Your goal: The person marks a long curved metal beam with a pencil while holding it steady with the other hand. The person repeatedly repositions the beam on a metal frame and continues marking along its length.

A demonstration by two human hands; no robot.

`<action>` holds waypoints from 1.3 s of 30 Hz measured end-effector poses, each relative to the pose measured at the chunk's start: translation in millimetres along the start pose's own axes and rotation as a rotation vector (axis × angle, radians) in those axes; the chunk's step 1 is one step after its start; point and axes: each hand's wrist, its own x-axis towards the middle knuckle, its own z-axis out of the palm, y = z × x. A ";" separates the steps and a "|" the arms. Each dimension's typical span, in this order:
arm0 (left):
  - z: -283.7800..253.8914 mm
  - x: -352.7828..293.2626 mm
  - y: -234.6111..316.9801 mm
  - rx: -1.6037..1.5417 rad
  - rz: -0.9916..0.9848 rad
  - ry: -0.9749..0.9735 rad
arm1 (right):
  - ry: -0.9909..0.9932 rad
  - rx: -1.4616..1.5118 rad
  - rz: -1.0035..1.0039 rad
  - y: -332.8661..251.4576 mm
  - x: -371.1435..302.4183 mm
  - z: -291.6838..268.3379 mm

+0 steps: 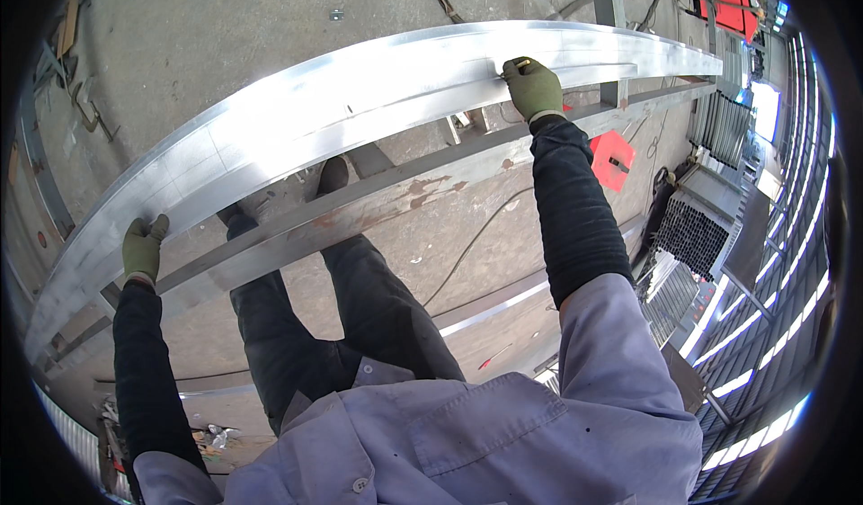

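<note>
One long, shiny silver metal beam (297, 109) lies across a grey steel support rail (422, 184) in front of the person, presumably propped there to keep its face within reach. At the beam's left part, the olive-green gloved left hand (144, 249) rests on the near edge, thumb and fingers apart, probably steadying it; that arm reaches nearly straight, fingers pointing away from the body. Farther right, the olive-green gloved right hand (535, 89) bends over the beam's face, fingertips pinched together on a small, slim, yellowish tool (523, 62), seemingly for fine control. Its arm stretches well forward, forearm angled slightly leftward.
</note>
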 end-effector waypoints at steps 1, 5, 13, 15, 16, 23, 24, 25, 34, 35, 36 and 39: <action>-1.5 0.3 2.1 -0.002 -0.007 -0.014 | 0.010 -0.006 0.003 1.9 0.7 0.4; -1.1 1.0 2.6 -0.009 -0.026 -0.039 | -0.006 0.034 0.031 3.2 0.1 -0.7; 13.3 5.4 -18.6 -0.045 0.098 0.151 | 0.003 0.039 0.071 7.5 1.7 0.9; 10.8 5.8 -17.5 -0.029 0.078 0.113 | 0.026 0.044 0.048 9.7 2.1 1.7; 10.9 5.6 -17.1 -0.028 0.079 0.116 | 0.038 0.047 0.036 11.6 2.5 2.4; 9.2 5.3 -12.7 -0.029 0.064 0.092 | 0.052 0.081 0.043 23.3 8.0 5.9; 6.9 4.9 -11.1 -0.015 0.045 0.064 | 0.051 0.094 0.042 22.0 6.9 5.6; 7.6 5.0 -11.7 -0.022 0.040 0.068 | 0.050 0.107 0.042 20.8 5.6 5.2; 8.0 4.4 -14.6 -0.038 0.008 0.066 | 0.054 0.147 -0.020 14.4 -1.2 6.1; 8.8 5.6 -15.1 -0.042 0.016 0.072 | 0.084 0.142 0.002 16.2 -0.2 6.0; 10.7 7.5 -12.7 -0.048 0.027 0.075 | 0.116 0.135 0.026 19.3 0.8 5.5; 10.7 7.8 -10.2 -0.019 0.058 0.098 | 0.261 0.579 0.156 16.4 -13.3 6.3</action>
